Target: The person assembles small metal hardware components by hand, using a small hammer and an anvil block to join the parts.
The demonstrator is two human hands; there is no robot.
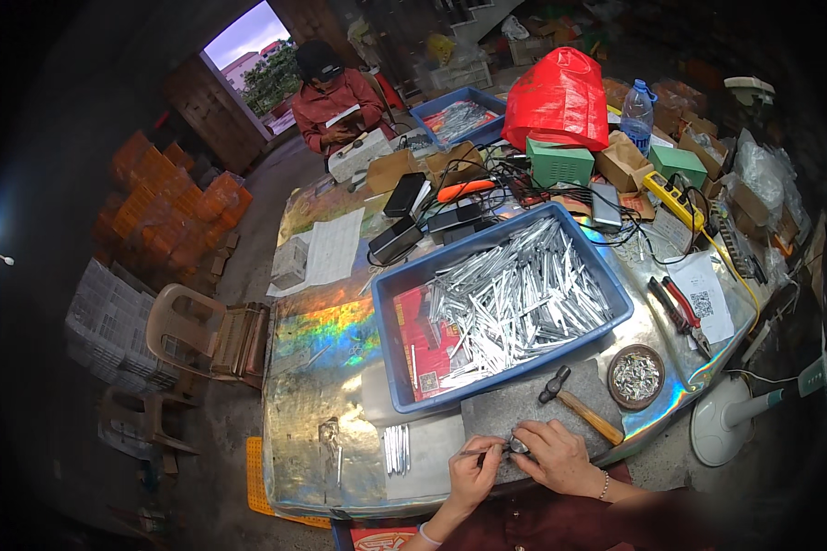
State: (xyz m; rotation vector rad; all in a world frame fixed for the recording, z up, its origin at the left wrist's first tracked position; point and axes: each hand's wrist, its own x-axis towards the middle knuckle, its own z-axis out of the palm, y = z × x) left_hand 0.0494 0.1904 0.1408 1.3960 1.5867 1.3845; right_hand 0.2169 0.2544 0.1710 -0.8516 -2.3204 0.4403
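Just off the near edge of a grey slab (498,415), my two hands meet. My left hand (470,477) is closed in a pinch on a thin dark rod. The fingers of my right hand (557,457) curl around a small shiny rounded metal piece (518,444), which the rod's end meets or nearly meets. On the slab lies a hammer (590,415) with a wooden handle. Several slim silver strips (396,449) lie side by side to the left. Beyond the slab, a blue tray (388,344) holds a heap of similar silver strips (528,298).
A round bowl (636,376) of small metal bits stands right of the hammer, with red-handled pliers (682,312) beyond it. Farther back are cables, green boxes (560,163), a red bag (558,101) and a yellow power strip (674,200). A co-worker (335,106) sits at the far end.
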